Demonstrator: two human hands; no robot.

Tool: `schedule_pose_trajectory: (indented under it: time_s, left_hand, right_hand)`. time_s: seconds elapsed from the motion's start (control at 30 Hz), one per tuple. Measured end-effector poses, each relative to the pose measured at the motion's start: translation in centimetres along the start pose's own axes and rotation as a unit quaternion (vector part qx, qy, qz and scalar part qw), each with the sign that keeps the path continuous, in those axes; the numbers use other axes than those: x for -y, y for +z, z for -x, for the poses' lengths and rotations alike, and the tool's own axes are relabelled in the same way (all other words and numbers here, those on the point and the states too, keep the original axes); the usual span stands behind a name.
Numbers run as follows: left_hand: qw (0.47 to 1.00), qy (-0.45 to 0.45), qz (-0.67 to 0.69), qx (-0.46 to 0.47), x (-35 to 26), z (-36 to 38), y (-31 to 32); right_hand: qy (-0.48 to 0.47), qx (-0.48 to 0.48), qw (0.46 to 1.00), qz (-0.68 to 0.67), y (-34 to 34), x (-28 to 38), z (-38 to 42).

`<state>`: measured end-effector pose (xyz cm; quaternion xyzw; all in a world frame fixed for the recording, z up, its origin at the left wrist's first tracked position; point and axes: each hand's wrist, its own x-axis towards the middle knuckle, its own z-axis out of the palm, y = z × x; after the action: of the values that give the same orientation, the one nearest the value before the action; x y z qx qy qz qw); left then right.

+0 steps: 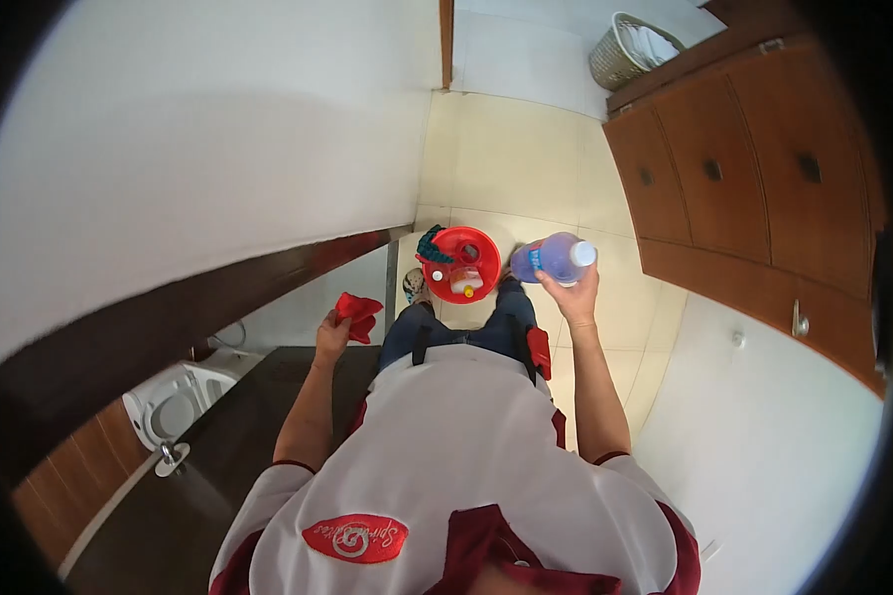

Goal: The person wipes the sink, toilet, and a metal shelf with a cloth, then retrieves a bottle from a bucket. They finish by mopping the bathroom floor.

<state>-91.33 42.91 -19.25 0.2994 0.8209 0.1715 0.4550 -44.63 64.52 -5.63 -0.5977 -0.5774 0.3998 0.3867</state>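
A white shirt (456, 426) with maroon trim lies nearest. The right hand (572, 297) grips a rounded, translucent bottle (558, 260) of violet-blue liquid, white-capped and blue-labelled, held tilted over the smooth cream-tiled floor (511, 149). The left hand (329, 335) pinches a soft, crumpled red cloth (360, 315). Between them stands a round red bucket (487, 251), a dark-green textured cloth (432, 244) over its rim.

Bottle (558, 256): smooth see-through plastic, glossy
Bottle cap (583, 254): opaque plastic
Red cloth (359, 319): soft, creased fabric, matt
Bucket (483, 240): smooth plastic
Cabinet doors (700, 164): wood-look, low sheen
Door handle (170, 454): shiny metal
Toilet (177, 405): glossy, ceramic-looking
Floor (516, 149): smooth tile, faint sheen
Shirt (466, 436): matt cloth
Basket (615, 64): rough, open-mesh weave
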Motion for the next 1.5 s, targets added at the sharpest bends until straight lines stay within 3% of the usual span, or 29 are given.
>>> schedule_pose_trajectory:
  time_s: [0.17, 0.23, 0.27, 0.33, 0.4, 0.43, 0.47, 0.7, 0.87, 0.97, 1.03, 1.2, 1.23, 1.33, 1.37, 1.4, 1.5]
  left_hand:
    - [0.994, -0.05, 0.057, -0.082, -5.5, 5.4, 5.4]
    - [0.978, -0.055, 0.161, -0.122, -4.3, 7.1, 10.1]
    - [0.986, -0.08, 0.098, -0.113, -6.9, 8.2, 11.3]
    - [0.975, -0.03, 0.174, -0.138, -8.5, 9.5, 16.3]
    - [0.981, -0.05, 0.147, -0.119, -9.1, 10.5, 20.9]
    - [0.985, -0.006, 0.102, -0.14, -9.1, 10.5, 23.3]
    - [0.987, -0.05, 0.102, -0.114, -10.7, 10.5, 24.8]
    - [0.993, 0.044, -0.008, -0.109, -6.8, 4.7, 35.9]
    - [0.992, -0.02, 0.035, -0.12, -4.0, 4.7, 39.6]
    - [0.993, -0.032, 0.022, -0.111, -3.4, 4.8, 39.5]
    - [0.994, -0.036, 0.012, -0.106, -2.5, 4.8, 39.7]
    - [0.994, 0.001, 0.016, -0.105, -2.2, 4.8, 40.1]
    - [0.994, 0.017, 0.012, -0.11, -2.5, 4.7, 40.3]
    - [0.993, 0.061, 0.007, -0.103, -3.8, 4.0, 39.9]
    - [0.994, 0.057, 0.02, -0.093, -4.0, 3.8, 40.2]
    - [0.993, 0.069, 0.024, -0.094, -4.7, 3.1, 40.4]
    - [0.993, 0.094, 0.028, -0.069, -6.9, 1.4, 41.9]
  right_hand:
    - [-0.013, 0.191, 0.98, 0.056, 2.1, -6.3, -5.4]
    - [-0.042, 0.279, 0.955, 0.091, 3.2, -8.8, -7.6]
    - [-0.061, 0.325, 0.938, 0.102, 4.0, -10.4, -8.3]
    - [-0.158, 0.417, 0.891, 0.087, 5.8, -13.0, -9.9]
    - [-0.191, 0.466, 0.859, 0.089, 8.5, -18.1, -9.9]
    - [-0.208, 0.491, 0.841, 0.091, 9.9, -20.5, -9.9]
    - [-0.213, 0.511, 0.827, 0.095, 11.2, -22.2, -10.1]
    - [-0.283, 0.578, 0.756, 0.122, 23.6, -36.3, -9.6]
    - [-0.279, 0.589, 0.745, 0.14, 31.9, -44.7, -7.5]
    - [-0.142, 0.616, 0.744, 0.217, 34.2, -48.0, -5.7]
    - [-0.096, 0.58, 0.771, 0.244, 34.0, -49.1, -4.4]
    - [-0.102, 0.384, 0.9, 0.179, 29.0, -44.3, -1.0]
    - [-0.057, 0.397, 0.902, 0.164, 26.7, -42.3, -0.1]
    - [0.165, 0.472, 0.86, 0.101, 19.3, -39.1, 4.2]
    - [0.344, 0.49, 0.801, 0.018, 17.4, -37.3, 4.5]
    - [0.508, 0.486, 0.709, -0.066, 16.0, -35.9, 4.3]
    - [0.423, 0.496, 0.756, -0.054, 13.4, -36.4, 3.9]
